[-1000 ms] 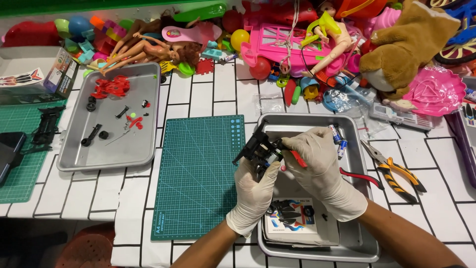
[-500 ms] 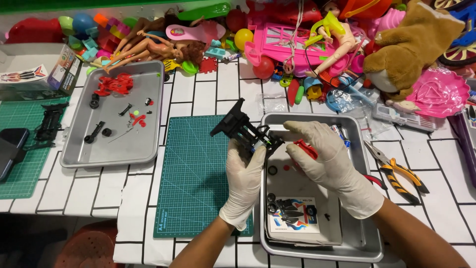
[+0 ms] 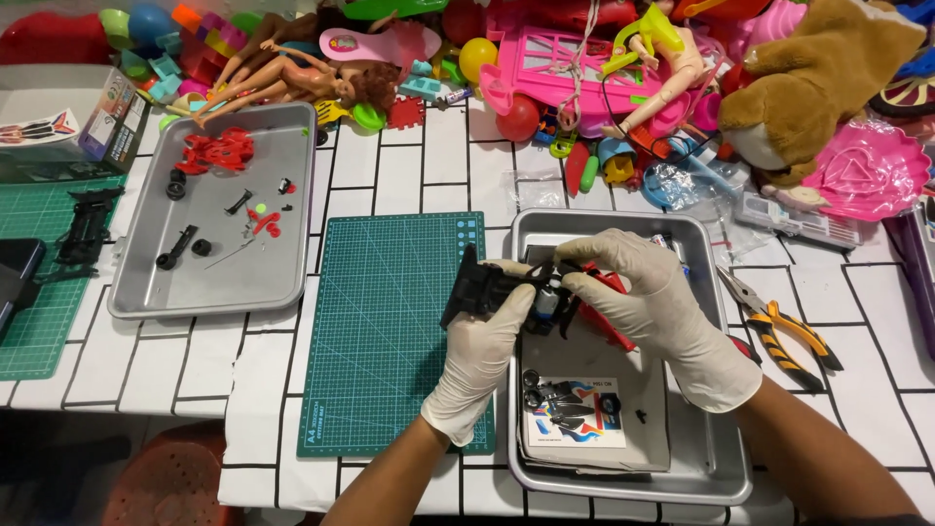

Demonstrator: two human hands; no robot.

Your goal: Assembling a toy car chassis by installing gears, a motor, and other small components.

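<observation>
Both my hands wear white gloves and hold one black toy car chassis [image 3: 479,285] over the left rim of a metal tray [image 3: 723,466]. My left hand [image 3: 484,351] grips the chassis from below, thumb up along its side. My right hand [image 3: 651,300] closes over its right end, where a small blue part and red pieces [image 3: 612,282] show under the fingers. In the tray beneath lie an instruction sheet [image 3: 577,414] and small black wheels [image 3: 534,388].
A green cutting mat [image 3: 390,331] lies left of the tray. A second metal tray [image 3: 226,282] with red and black parts sits further left. Orange-handled pliers [image 3: 784,331] lie to the right. Dolls, a plush toy [image 3: 808,78] and plastic toys crowd the back.
My hands carried the chassis left and turned it, from over the tray's middle to its left rim beside the green mat. My right hand now covers its right end.
</observation>
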